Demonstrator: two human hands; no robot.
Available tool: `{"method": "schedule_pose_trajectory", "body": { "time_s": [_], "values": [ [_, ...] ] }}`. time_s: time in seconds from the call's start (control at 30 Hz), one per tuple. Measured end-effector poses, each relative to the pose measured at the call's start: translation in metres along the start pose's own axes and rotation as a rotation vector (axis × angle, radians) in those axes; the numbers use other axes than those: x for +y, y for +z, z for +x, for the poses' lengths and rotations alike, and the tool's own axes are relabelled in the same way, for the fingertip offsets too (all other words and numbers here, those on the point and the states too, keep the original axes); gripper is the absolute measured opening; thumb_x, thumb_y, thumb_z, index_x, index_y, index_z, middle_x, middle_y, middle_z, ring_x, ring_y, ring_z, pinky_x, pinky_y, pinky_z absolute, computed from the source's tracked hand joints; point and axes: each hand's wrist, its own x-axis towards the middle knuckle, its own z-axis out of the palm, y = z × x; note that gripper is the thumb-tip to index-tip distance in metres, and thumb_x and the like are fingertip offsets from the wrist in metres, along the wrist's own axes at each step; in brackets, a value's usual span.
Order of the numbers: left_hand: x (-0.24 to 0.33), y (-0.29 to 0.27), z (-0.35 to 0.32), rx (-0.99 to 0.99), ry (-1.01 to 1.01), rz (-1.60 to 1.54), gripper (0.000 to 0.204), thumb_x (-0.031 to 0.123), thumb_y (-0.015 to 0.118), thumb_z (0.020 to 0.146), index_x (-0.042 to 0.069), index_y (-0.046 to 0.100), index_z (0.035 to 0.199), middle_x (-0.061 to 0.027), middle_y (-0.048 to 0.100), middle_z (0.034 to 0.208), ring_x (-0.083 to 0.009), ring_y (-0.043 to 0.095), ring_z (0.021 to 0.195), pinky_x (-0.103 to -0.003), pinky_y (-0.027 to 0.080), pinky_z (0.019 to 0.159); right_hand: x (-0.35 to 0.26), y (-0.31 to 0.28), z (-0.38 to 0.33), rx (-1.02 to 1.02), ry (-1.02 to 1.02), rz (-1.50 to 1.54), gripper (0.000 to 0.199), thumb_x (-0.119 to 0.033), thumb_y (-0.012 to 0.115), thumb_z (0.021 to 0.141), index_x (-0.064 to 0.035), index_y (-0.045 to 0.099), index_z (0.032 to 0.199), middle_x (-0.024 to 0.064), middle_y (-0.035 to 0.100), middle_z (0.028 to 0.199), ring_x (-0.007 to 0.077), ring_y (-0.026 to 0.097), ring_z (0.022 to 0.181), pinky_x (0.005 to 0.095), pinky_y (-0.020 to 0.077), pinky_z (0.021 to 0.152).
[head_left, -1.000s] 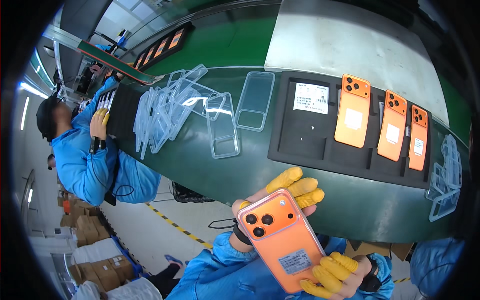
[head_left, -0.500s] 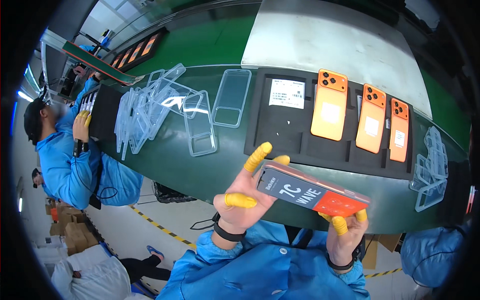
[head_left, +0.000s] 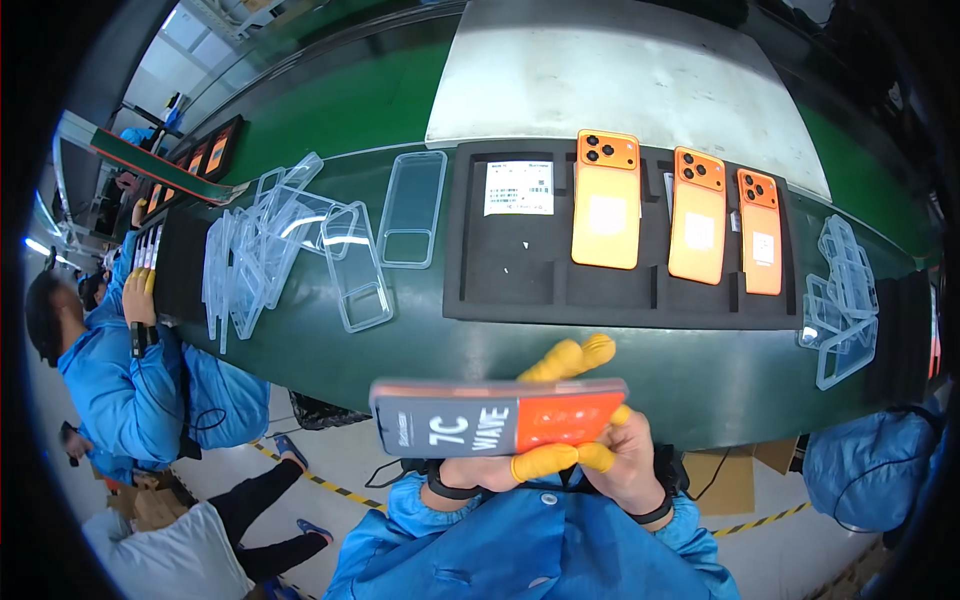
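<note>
Both hands hold a smartphone (head_left: 470,420) low over the near side of the green table, its grey and red-orange front toward me. My left hand (head_left: 480,470) reaches under its lower edge, the yellow-cotted thumb at that edge and yellow-covered fingers showing beyond the top edge; its palm is hidden. My right hand (head_left: 628,460) grips the red-orange end, thumb beside the left thumb. Past the phone lies a black foam tray (head_left: 520,290) with an orange phone (head_left: 605,215), a second orange phone (head_left: 697,225) and a third orange phone (head_left: 762,240), backs up, beside a white label (head_left: 520,188).
Clear phone cases (head_left: 265,245) lie heaped at left, with a separate clear case (head_left: 412,210) beside the tray. More clear cases (head_left: 845,290) pile up at right. A white board (head_left: 620,75) lies behind the tray. A co-worker in blue (head_left: 130,390) sits at left.
The phone has moved left and turned more level. My left hand has gone from spread fingers beside it to closing around it from below. The view has shifted slightly.
</note>
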Motion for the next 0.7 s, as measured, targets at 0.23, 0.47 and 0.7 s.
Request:
{"method": "schedule_pose_trajectory", "body": {
  "time_s": [0.23,0.47,0.7],
  "values": [
    [0.0,-0.002,-0.007,0.229,0.018,0.06,0.058,0.014,0.068,0.094,-0.001,0.046,0.146,-0.0244,0.043,0.152,-0.0384,0.039,0.143,-0.052,0.034,0.116,0.0,0.012,0.023,0.033,0.048,-0.157,0.038,0.008,0.064,0.093,0.0071,0.056,0.13,0.0143,0.067,0.122,0.0223,0.067,0.111,0.0378,0.0558,0.098],
    [0.005,-0.008,-0.005,0.263,-0.01,0.211,0.059,0.005,0.065,0.093,-0.002,0.043,0.147,-0.0245,0.043,0.152,-0.0369,0.04,0.143,-0.05,0.034,0.116,0.015,0.016,0.033,0.057,0.112,0.166,0.035,0.005,0.065,0.092,0.0092,0.057,0.126,0.0163,0.07,0.116,0.0251,0.07,0.106,0.0383,0.058,0.094],
    [-0.006,-0.01,-0.003,0.295,0.025,-0.044,0.07,0.001,0.064,0.093,-0.003,0.029,0.153,-0.0228,0.043,0.152,-0.0335,0.042,0.142,-0.047,0.035,0.116,0.011,0.021,0.037,0.161,0.013,0.023,0.03,0.008,0.069,0.086,0.0106,0.064,0.116,0.0169,0.073,0.107,0.0254,0.072,0.098,0.0378,0.0601,0.088]
  ]
}}
